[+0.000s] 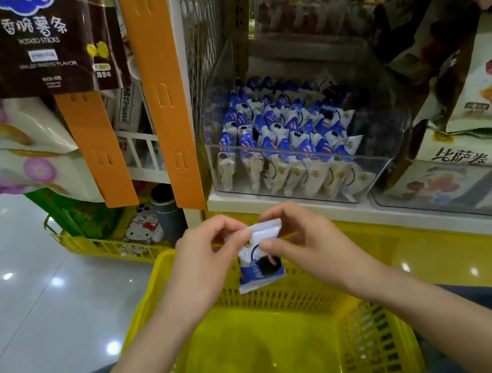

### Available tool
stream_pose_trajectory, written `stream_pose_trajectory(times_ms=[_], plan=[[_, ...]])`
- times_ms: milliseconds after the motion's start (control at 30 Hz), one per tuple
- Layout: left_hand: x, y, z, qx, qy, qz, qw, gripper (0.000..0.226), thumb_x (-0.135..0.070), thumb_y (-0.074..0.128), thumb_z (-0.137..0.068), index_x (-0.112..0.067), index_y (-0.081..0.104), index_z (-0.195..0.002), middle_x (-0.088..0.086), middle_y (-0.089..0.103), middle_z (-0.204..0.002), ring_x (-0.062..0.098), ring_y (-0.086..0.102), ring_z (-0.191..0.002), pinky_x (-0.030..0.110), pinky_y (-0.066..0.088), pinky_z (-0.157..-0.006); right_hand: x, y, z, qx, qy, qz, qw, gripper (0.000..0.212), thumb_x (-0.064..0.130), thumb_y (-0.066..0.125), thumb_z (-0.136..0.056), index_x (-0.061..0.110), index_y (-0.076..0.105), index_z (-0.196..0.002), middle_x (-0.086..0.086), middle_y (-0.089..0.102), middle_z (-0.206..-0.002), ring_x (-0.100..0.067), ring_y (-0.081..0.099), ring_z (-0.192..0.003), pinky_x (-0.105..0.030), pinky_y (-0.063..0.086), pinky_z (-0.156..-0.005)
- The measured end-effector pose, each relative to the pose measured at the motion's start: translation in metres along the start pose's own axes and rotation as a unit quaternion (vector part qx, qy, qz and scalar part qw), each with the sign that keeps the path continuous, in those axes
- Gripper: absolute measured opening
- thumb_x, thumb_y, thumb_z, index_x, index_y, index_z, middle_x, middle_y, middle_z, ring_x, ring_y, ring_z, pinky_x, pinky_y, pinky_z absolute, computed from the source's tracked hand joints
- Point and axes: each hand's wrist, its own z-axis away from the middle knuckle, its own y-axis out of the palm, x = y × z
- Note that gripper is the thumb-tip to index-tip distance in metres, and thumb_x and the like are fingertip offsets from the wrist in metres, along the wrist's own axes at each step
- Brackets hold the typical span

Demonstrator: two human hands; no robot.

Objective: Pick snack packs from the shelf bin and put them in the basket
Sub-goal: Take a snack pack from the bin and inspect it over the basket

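A small white-and-blue snack pack [258, 259] hangs upright over the far end of the yellow basket [374, 340]. My left hand [207, 257] pinches its upper left edge. My right hand [299, 242] pinches its upper right part, thumb on the front. Above and behind the hands, a clear shelf bin [374, 164] holds several rows of the same blue-and-white packs [287, 127]. The basket's floor shows no packs.
An orange hanging strip [167, 101] and a shorter one [99, 152] hang left of the bin. Large snack bags [482, 88] stand on the shelf to the right, and a brown potato-stick bag [35, 42] hangs at top left. A second yellow basket [101, 243] sits on the glossy floor.
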Motion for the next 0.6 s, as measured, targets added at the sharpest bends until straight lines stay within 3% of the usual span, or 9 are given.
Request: stream_pose_trajectory(times_ms=[67, 133, 333, 467, 533, 600], plan=[[-0.0006, 0.0022, 0.0032, 0.016, 0.016, -0.004, 1.0, 0.018, -0.013, 0.063, -0.084, -0.027, 0.064, -0.073, -0.01, 0.065, -0.068, -0.002, 0.057, -0.067, 0.015, 0.044, -0.062, 0.0022, -0.0001, -0.0011, -0.028, -0.022, 0.001, 0.999, 0.011, 0.025, 0.067, -0.083, 0.032, 0.06, -0.079, 0.011, 0.067, -0.077, -0.003, 0.062, -0.076, -0.03, 0.051, -0.069], [-0.0007, 0.0029, 0.005, 0.02, 0.01, 0.01, 1.0, 0.015, -0.014, 0.062, -0.086, -0.023, 0.065, -0.074, -0.01, 0.064, -0.068, 0.0, 0.057, -0.066, 0.016, 0.044, -0.061, 0.0032, 0.0011, -0.0008, -0.047, -0.044, 0.024, 0.998, 0.012, 0.025, 0.067, -0.083, 0.031, 0.061, -0.074, 0.014, 0.065, -0.07, -0.001, 0.059, -0.069, -0.028, 0.049, -0.064], [0.0004, 0.0037, 0.0043, 0.021, -0.026, 0.058, 0.998, 0.017, -0.014, 0.06, -0.086, -0.025, 0.061, -0.073, -0.012, 0.062, -0.067, 0.006, 0.057, -0.07, 0.02, 0.046, -0.064, 0.0037, 0.0013, 0.0051, -0.089, -0.14, 0.212, 0.963, 0.009, 0.035, 0.061, -0.087, 0.027, 0.062, -0.088, 0.014, 0.065, -0.082, -0.006, 0.061, -0.076, -0.036, 0.052, -0.064], [0.0004, 0.002, 0.0045, -0.063, -0.04, 0.011, 0.997, 0.016, -0.014, 0.06, -0.086, -0.025, 0.054, -0.076, -0.006, 0.058, -0.072, 0.002, 0.053, -0.065, 0.013, 0.042, -0.059, 0.004, -0.0016, 0.0022, -0.164, -0.125, 0.152, 0.967, 0.011, 0.033, 0.056, -0.088, 0.022, 0.059, -0.087, 0.012, 0.062, -0.079, -0.004, 0.059, -0.077, -0.033, 0.052, -0.063], [0.0008, -0.0012, 0.0038, -0.025, -0.089, 0.014, 0.996, 0.019, -0.022, 0.051, -0.092, -0.022, 0.058, -0.075, -0.005, 0.058, -0.066, 0.008, 0.052, -0.058, 0.018, 0.04, -0.054, 0.0039, -0.0034, 0.0008, -0.184, -0.131, 0.102, 0.969, 0.01, 0.028, 0.057, -0.089, 0.019, 0.059, -0.089, 0.01, 0.06, -0.084, -0.003, 0.058, -0.081, -0.025, 0.051, -0.068], [-0.003, 0.001, 0.0033, 0.031, -0.178, 0.121, 0.976, 0.034, -0.033, 0.038, -0.097, -0.018, 0.063, -0.08, -0.001, 0.063, -0.067, 0.01, 0.054, -0.054, 0.022, 0.041, -0.051, 0.0026, -0.002, 0.0017, -0.179, -0.169, 0.088, 0.965, 0.007, 0.022, 0.058, -0.089, 0.016, 0.06, -0.089, 0.006, 0.06, -0.09, -0.003, 0.057, -0.086, -0.02, 0.049, -0.073]])
